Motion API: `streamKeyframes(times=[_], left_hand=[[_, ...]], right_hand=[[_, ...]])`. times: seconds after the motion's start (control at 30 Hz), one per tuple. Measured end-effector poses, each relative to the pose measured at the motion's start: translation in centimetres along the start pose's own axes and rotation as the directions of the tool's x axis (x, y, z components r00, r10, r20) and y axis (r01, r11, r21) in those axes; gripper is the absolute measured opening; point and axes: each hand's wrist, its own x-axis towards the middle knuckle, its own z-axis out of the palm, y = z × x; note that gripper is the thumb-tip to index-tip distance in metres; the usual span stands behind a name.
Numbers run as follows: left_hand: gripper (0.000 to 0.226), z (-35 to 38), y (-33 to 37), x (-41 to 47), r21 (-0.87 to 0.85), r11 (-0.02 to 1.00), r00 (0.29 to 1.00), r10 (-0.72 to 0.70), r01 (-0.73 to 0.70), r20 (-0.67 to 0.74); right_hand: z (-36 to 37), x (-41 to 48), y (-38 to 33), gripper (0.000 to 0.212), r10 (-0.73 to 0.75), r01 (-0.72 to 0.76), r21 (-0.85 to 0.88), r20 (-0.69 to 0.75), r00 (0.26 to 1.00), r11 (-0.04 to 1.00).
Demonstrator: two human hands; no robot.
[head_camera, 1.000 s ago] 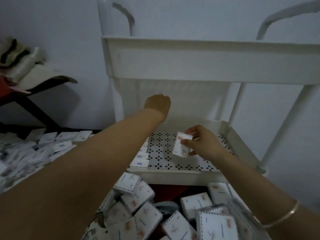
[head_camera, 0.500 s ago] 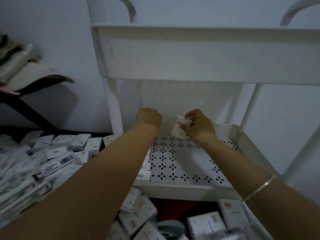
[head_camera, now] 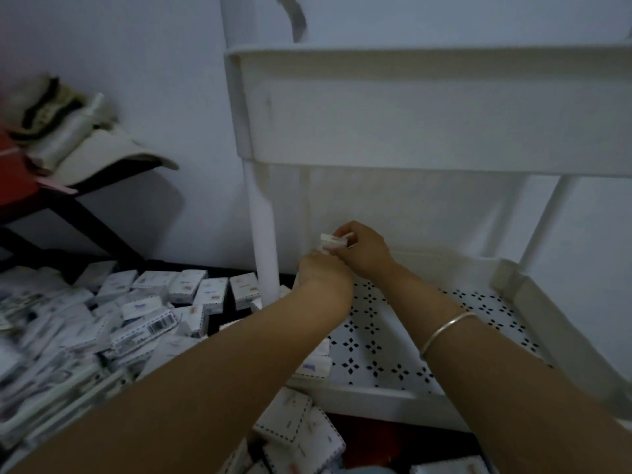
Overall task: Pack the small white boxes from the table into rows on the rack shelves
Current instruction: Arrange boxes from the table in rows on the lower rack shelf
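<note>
Both bare arms reach forward side by side, the forearms drawing close together at the wrists. The right hand (head_camera: 364, 249) sits just beyond and above the left, its thumb and fingers pinching a small box (head_camera: 332, 241) by the edges. The left hand (head_camera: 323, 273) shows only its back, knuckles up and fingers folded under, out of sight. Whether it grips anything cannot be told. The two hands touch or nearly touch.

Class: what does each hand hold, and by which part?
The right hand pinches a box by its right end. The left hand is curled, its fingers hidden; any hold cannot be told.
</note>
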Motion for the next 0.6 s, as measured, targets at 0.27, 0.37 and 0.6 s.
streamKeyframes(times=[0.27, 0.37, 0.6], left_hand=[[0.031, 0.3, 0.5, -4.6, 0.026, 0.980, 0.967, 0.197, -0.195, -0.159], [0.031, 0.1, 0.5, -7.2, -0.018, 0.948, 0.935, 0.310, -0.318, -0.175], [0.042, -0.2, -4.2, -13.4, -0.198, 0.862, 0.878, 0.423, -0.466, -0.226]], right_hand=[[0.3, 0.1, 1.4, 0.026, 0.129, -0.162, 0.124, 0.235, 0.963, 0.979], [0.2, -0.3, 1.3, 0.041, 0.157, -0.176, 0.075, 0.215, 0.964, 0.982], [-0.8, -2.2, 0.4, 0.047, 0.136, -0.114, -0.137, 0.164, 0.977, 0.984]])
